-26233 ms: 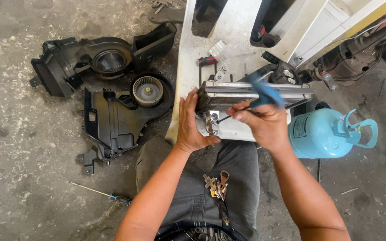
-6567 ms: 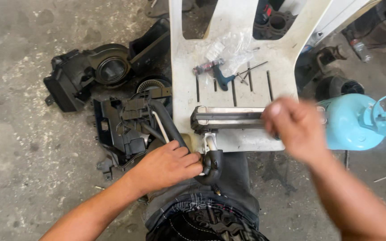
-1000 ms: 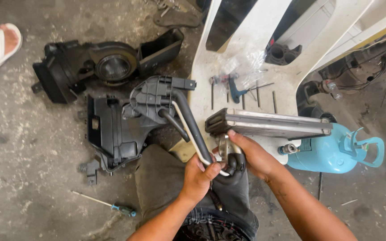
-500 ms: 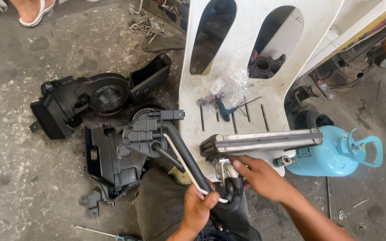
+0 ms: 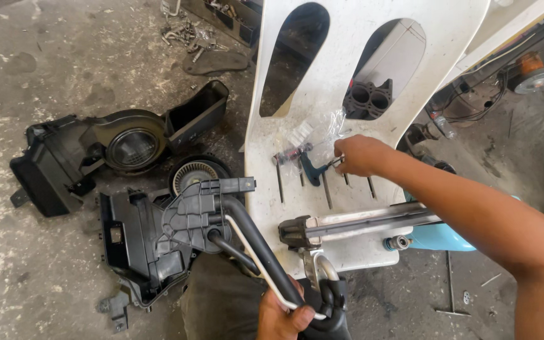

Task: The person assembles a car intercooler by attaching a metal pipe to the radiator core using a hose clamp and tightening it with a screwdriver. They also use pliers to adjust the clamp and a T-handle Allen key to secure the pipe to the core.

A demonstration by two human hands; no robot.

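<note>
Black hose [image 5: 266,252] stays clamped in the left hand [image 5: 284,318]; right hand [image 5: 357,154] pinches a blue-handled tool [image 5: 313,171], so the propped metal core [image 5: 360,223] could slide off the white chair [image 5: 322,94].

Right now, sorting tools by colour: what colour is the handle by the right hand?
Teal-blue handle, at the right hand; head view.
</note>
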